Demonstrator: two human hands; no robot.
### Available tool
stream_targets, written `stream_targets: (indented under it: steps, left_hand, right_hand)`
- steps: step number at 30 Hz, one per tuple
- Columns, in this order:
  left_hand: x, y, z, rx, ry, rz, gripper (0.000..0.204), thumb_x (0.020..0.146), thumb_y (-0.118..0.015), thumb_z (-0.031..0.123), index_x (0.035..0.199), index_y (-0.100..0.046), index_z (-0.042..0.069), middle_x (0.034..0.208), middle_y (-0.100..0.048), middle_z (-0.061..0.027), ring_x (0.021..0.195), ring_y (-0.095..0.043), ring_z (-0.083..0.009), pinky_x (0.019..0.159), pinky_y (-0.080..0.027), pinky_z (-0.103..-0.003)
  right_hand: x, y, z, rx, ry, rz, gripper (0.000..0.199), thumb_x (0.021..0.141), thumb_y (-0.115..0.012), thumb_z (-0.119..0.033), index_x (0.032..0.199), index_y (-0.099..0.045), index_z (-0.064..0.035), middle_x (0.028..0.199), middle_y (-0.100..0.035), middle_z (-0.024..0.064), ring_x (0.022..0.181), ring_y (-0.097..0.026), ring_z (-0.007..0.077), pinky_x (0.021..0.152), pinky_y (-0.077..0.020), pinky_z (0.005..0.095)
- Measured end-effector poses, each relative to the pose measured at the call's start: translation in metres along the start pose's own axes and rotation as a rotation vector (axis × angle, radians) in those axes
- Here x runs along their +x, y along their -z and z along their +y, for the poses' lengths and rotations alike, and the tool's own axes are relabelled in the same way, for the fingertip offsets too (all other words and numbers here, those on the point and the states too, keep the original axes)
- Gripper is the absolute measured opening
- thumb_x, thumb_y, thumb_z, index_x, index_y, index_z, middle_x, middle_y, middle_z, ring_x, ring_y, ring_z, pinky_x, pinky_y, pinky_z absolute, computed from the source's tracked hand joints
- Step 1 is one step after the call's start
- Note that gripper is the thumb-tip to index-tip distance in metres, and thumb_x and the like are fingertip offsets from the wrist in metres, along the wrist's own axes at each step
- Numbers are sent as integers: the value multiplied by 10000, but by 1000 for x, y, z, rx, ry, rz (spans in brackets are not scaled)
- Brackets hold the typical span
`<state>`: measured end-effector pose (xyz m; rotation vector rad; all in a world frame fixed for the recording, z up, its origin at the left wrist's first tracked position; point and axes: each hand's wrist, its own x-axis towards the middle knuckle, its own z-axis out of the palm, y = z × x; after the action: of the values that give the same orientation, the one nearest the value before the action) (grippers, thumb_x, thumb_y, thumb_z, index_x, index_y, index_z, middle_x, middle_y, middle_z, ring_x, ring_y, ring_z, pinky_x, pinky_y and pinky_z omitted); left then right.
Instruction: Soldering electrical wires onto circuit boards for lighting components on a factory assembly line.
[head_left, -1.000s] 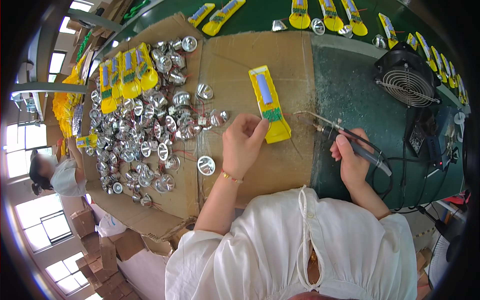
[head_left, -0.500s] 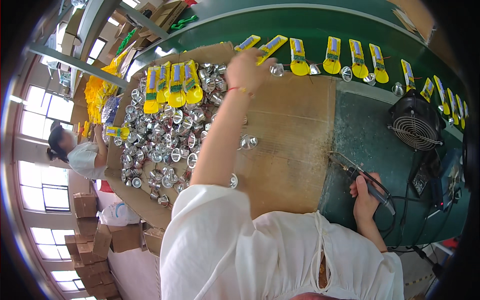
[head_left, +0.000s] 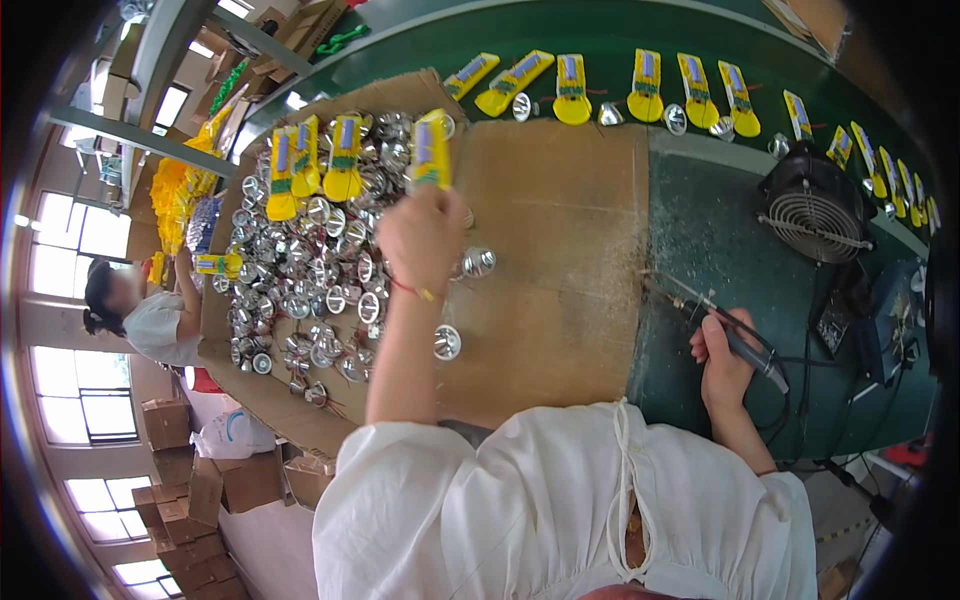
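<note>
My left hand [head_left: 425,238] is closed on one end of a yellow flashlight part [head_left: 431,148], which carries a battery-like cylinder and a green circuit board. It is over the right edge of a heap of silver reflector cups [head_left: 330,245]. Three similar yellow parts [head_left: 343,165] lie side by side on the heap. On the right, my right hand [head_left: 725,365] grips a soldering iron [head_left: 735,345], its tip pointing left above the worktop. A single reflector cup [head_left: 478,262] sits on the cardboard near my left wrist, and another [head_left: 446,342] rests nearer to me.
A cardboard sheet [head_left: 550,270] covers the middle of the green table. Along the far green belt [head_left: 600,30] lies a row of yellow parts with reflector cups. A black fan [head_left: 815,205] stands at right, cables beside it. Another person [head_left: 150,315] works at far left.
My left hand has come back from the far row toward me and now holds a yellow part from the heap, where one fewer lies. My right hand still holds the soldering iron.
</note>
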<state>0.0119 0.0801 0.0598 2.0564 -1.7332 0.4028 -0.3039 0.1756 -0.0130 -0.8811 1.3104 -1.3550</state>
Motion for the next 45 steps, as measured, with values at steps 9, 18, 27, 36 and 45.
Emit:
stream_targets:
  steps: [9, 18, 27, 36, 45]
  left_hand:
    - [-122, -11, 77, -368, -213, -200, 239, 712, -669, 237, 573, -520, 111, 525, -536, -45, 434, -541, -211, 410, -419, -324]
    - [-7, 5, -43, 119, -373, -234, 246, 654, -666, 53, 875, -675, 160, 1159, -493, -51, 1096, -437, -280, 875, -392, -395]
    - [-9, 12, -48, -546, -174, -222, 117, 696, -680, 82, 809, -691, 55, 958, -637, -85, 982, -555, -220, 835, -432, -318]
    - [-101, -1, 31, -981, 337, -668, 125, 768, -645, 73, 868, -644, -1, 693, -652, -62, 593, -598, -75, 544, -464, -216]
    - [-111, -12, 38, -855, 226, -556, 137, 790, -631, 133, 792, -644, -4, 607, -596, -85, 510, -535, -122, 494, -416, -257]
  right_hand:
    - [-2, 1, -5, -26, 51, -13, 135, 823, -588, -125, 865, -528, -12, 619, -561, 63, 481, -489, 74, 435, -381, 179]
    - [-9, 2, -3, -25, 23, 5, 136, 819, -598, -126, 860, -531, -16, 622, -565, 61, 485, -496, 75, 437, -383, 176]
    - [-13, 0, -5, 30, -5, -2, 145, 815, -607, -130, 858, -530, -14, 622, -567, 61, 495, -508, 78, 441, -387, 177]
    - [-18, -26, -10, -95, 109, -235, 147, 817, -588, -106, 869, -505, 3, 646, -571, 87, 519, -521, 100, 465, -415, 201]
    - [-17, -38, -1, -175, 206, -233, 141, 804, -607, -71, 863, -508, 9, 664, -580, 89, 551, -540, 101, 501, -449, 219]
